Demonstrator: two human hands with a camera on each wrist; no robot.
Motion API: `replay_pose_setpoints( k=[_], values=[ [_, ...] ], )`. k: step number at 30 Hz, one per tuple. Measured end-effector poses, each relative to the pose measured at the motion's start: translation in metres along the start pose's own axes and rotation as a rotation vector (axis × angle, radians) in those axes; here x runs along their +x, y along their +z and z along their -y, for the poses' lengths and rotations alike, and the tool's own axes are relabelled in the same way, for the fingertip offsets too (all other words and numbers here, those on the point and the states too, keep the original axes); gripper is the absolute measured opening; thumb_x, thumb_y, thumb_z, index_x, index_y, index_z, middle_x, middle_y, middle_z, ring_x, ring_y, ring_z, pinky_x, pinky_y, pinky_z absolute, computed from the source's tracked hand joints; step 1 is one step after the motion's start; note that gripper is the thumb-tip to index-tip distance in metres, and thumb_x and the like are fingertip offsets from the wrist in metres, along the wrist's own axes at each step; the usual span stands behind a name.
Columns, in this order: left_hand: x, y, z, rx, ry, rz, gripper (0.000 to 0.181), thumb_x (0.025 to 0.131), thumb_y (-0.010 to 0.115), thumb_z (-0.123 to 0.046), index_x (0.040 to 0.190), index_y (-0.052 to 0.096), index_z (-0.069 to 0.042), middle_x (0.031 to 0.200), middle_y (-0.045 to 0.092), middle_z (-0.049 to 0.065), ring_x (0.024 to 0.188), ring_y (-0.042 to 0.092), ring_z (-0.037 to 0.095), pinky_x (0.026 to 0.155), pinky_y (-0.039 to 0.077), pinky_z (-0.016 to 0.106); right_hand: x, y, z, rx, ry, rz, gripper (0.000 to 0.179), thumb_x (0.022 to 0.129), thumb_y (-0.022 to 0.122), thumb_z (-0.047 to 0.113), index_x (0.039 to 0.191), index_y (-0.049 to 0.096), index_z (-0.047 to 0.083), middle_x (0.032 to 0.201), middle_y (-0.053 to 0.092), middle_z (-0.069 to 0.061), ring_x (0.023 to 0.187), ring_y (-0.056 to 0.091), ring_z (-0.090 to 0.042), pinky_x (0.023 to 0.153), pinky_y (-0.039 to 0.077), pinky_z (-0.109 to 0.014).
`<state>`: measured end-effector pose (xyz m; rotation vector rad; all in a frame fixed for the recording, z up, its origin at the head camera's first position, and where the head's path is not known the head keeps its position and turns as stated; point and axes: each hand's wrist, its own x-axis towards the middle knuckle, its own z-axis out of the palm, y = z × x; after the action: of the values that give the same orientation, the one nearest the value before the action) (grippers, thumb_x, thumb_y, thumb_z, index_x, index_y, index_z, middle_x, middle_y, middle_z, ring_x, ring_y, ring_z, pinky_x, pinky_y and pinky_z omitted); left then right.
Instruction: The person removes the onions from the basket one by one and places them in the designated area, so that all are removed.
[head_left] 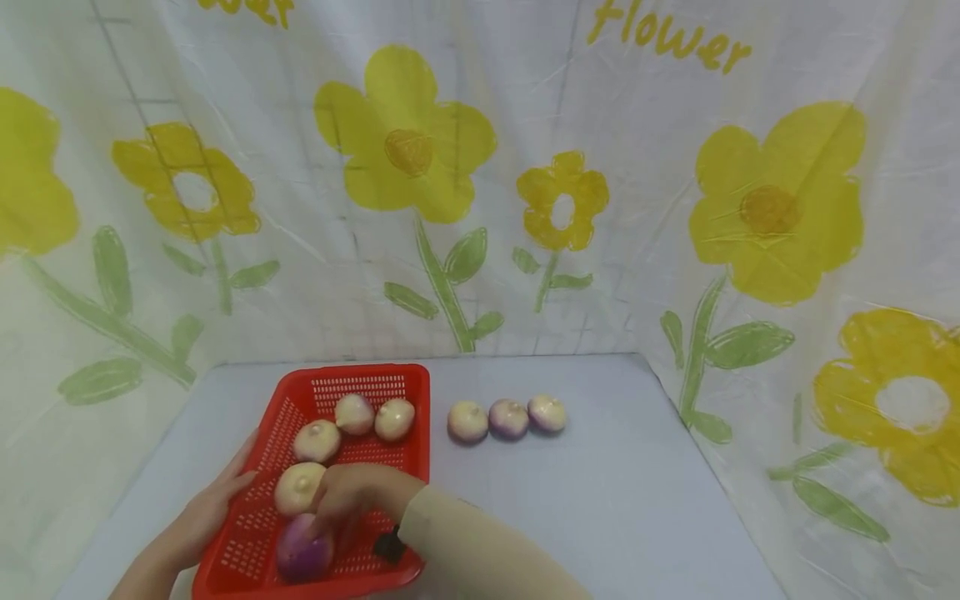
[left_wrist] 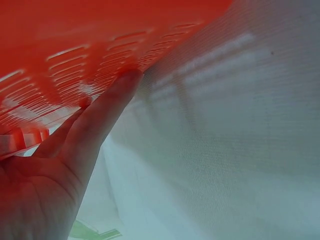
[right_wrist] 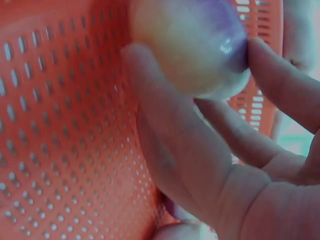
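Note:
A red plastic basket (head_left: 423, 417) with slotted walls stands on the table and holds several purple-and-white turnips. My right hand (head_left: 356, 492) reaches into its near part. Fingers and thumb close round a turnip (right_wrist: 200, 45), pale on one side and purple on the other; it appears to be the purple-topped turnip (head_left: 305, 550) nearest me. A paler turnip (head_left: 298, 490) lies just beyond it, partly covered by the hand. My left hand (head_left: 202, 512) rests against the basket's left side. In the left wrist view its straight fingers (left_wrist: 112, 102) touch the outer slotted wall.
Farther back in the basket lie a turnip (head_left: 317, 440) by the left wall, another turnip (head_left: 355, 414) and a third turnip (head_left: 394, 419). Three turnips (head_left: 508, 419) stand in a row on the white table (head_left: 600, 508), right of the basket. A flower-printed curtain (head_left: 502, 275) surrounds the table.

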<state>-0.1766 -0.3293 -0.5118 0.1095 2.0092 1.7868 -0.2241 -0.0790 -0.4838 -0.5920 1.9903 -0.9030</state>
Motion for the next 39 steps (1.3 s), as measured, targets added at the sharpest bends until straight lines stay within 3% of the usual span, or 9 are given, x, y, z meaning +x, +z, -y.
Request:
replay_pose_setpoints(
  k=[5, 10, 15, 21, 26, 34, 39],
  values=[
    [0.001, 0.0, 0.0, -0.01, 0.002, 0.004, 0.06, 0.112, 0.019, -0.033, 0.155, -0.021, -0.045, 0.164, -0.016, 0.027, 0.118, 0.061, 0.017, 0.091, 0.056, 0.052, -0.002, -0.006, 0.0, 0.111, 0.007, 0.019, 0.009, 0.089, 0.074, 0.015, 0.097, 0.074, 0.011, 0.082, 0.071, -0.005, 0.073, 0.068, -0.018, 0.066, 0.059, -0.032],
    [0.001, 0.001, -0.001, 0.019, -0.02, -0.047, 0.061, 0.112, 0.022, -0.033, 0.157, -0.018, -0.043, 0.165, -0.014, 0.025, 0.116, 0.063, 0.019, 0.087, 0.058, 0.054, -0.007, -0.017, 0.0, 0.402, -0.013, 0.11, 0.022, 0.097, 0.066, 0.013, 0.119, 0.067, 0.015, 0.102, 0.07, -0.008, 0.088, 0.07, -0.027, 0.075, 0.061, -0.048],
    [0.002, 0.001, -0.003, 0.023, -0.027, -0.054, 0.063, 0.112, 0.025, -0.034, 0.157, -0.018, -0.044, 0.165, -0.013, 0.026, 0.11, 0.068, 0.025, 0.082, 0.058, 0.056, -0.013, -0.032, -0.001, 0.635, -0.075, 0.208, 0.033, 0.102, 0.059, 0.012, 0.134, 0.063, 0.018, 0.119, 0.066, -0.008, 0.104, 0.067, -0.028, 0.088, 0.055, -0.06],
    [0.0, 0.001, -0.003, 0.029, -0.031, -0.055, 0.061, 0.112, 0.022, -0.034, 0.156, -0.018, -0.045, 0.165, -0.015, 0.025, 0.116, 0.065, 0.029, 0.086, 0.057, 0.057, -0.022, -0.045, -0.003, 0.697, -0.171, 0.237, 0.037, 0.103, 0.054, 0.005, 0.14, 0.058, 0.008, 0.127, 0.063, -0.007, 0.109, 0.065, -0.028, 0.098, 0.046, -0.067],
    [0.0, 0.001, -0.003, 0.059, -0.047, -0.086, 0.061, 0.112, 0.023, -0.036, 0.157, -0.016, -0.045, 0.167, -0.012, 0.021, 0.124, 0.06, 0.031, 0.088, 0.057, 0.054, -0.031, -0.056, -0.008, 0.726, -0.229, 0.199, 0.038, 0.103, 0.054, 0.009, 0.141, 0.053, 0.011, 0.132, 0.057, -0.006, 0.113, 0.063, -0.028, 0.095, 0.051, -0.062],
    [0.0, -0.002, 0.0, 0.022, -0.005, -0.012, 0.06, 0.112, 0.02, -0.035, 0.156, -0.02, -0.044, 0.165, -0.017, 0.025, 0.118, 0.063, 0.018, 0.091, 0.057, 0.05, -0.044, -0.072, -0.023, 0.863, -0.369, 0.198, 0.049, 0.101, 0.051, 0.004, 0.149, 0.046, 0.015, 0.143, 0.047, -0.008, 0.122, 0.057, -0.03, 0.097, 0.046, -0.065],
    [0.001, -0.001, -0.002, 0.013, -0.022, -0.026, 0.059, 0.112, 0.019, -0.036, 0.156, -0.019, -0.045, 0.166, -0.014, 0.023, 0.119, 0.063, 0.025, 0.091, 0.056, 0.053, -0.054, -0.084, -0.037, 0.868, -0.408, 0.1, 0.057, 0.099, 0.053, 0.003, 0.154, 0.043, 0.017, 0.144, 0.048, -0.009, 0.124, 0.055, -0.029, 0.097, 0.05, -0.059]
  ],
)
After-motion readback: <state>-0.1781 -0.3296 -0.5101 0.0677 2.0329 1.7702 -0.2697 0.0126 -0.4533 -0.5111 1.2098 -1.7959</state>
